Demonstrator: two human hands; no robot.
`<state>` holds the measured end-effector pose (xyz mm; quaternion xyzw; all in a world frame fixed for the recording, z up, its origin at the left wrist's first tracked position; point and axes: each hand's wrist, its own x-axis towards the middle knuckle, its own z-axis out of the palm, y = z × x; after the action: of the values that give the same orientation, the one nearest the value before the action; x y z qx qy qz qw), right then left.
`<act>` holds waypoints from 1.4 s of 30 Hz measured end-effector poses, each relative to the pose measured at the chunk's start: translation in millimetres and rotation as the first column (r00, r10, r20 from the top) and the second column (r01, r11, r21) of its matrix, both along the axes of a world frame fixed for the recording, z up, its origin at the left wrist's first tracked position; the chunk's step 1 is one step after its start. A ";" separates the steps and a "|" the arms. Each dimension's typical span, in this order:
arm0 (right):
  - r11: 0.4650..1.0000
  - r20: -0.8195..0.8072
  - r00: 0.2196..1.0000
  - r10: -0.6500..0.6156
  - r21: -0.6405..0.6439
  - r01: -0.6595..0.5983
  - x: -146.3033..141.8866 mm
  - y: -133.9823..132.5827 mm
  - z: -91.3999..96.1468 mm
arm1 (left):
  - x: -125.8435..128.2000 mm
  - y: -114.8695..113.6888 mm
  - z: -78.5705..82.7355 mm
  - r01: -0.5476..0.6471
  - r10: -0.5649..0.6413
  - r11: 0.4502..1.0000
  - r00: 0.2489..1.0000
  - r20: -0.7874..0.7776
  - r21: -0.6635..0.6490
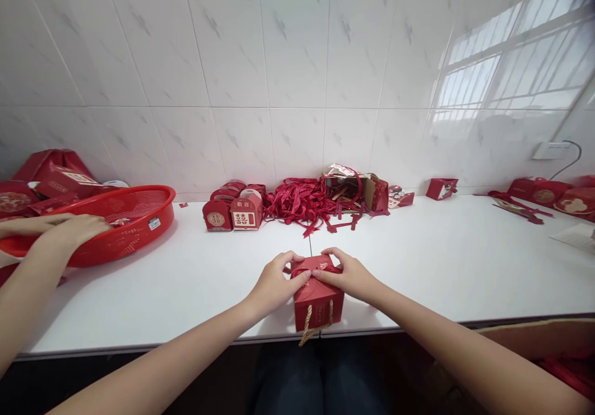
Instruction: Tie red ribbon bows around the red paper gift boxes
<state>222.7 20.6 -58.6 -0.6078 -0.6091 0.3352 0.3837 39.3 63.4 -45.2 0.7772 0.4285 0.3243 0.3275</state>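
Note:
A small red gift box (318,303) with a gold rope handle stands on the white table (441,266) near its front edge. My left hand (274,282) grips the box's top from the left, fingers curled and pinching the red flap. My right hand (348,274) pinches the same top from the right. Both thumbs and forefingers meet over the lid.
Another person's hands (69,229) rest at a red plastic basket (134,217) on the left. Finished red boxes (235,210), a heap of red ribbon (302,201) and an open carton (367,189) line the tiled wall. More red boxes (542,191) lie at the right.

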 end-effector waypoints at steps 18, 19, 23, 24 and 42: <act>0.919 0.327 0.941 0.088 0.338 -0.203 40.6 -25.0 -1.2 | -31.0 33.0 10.9 -0.017 -0.076 0.919 0.973 -0.218 -0.394; 0.900 0.407 0.912 0.045 0.381 -0.214 40.2 -24.6 0.4 | -31.6 37.8 17.2 0.015 -0.133 0.902 0.960 -0.246 -0.432; 0.871 0.608 0.788 -0.100 0.436 -0.226 37.6 -19.4 3.6 | -32.4 49.6 43.9 0.173 -0.403 0.784 0.872 -0.277 -0.596; 0.882 0.624 0.772 -0.120 0.424 -0.206 37.0 -17.9 4.1 | -32.2 49.6 49.4 0.227 -0.466 0.750 0.848 -0.252 -0.621; 0.939 -0.055 0.997 -0.062 0.336 0.077 -16.5 -10.0 16.1 | 10.0 -18.3 16.1 0.141 -0.144 0.978 0.990 0.007 0.152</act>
<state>206.2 10.6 -42.4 -0.5467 -0.6273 0.2250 0.5070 49.3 45.1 -29.1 0.8256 0.3429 0.3383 0.2940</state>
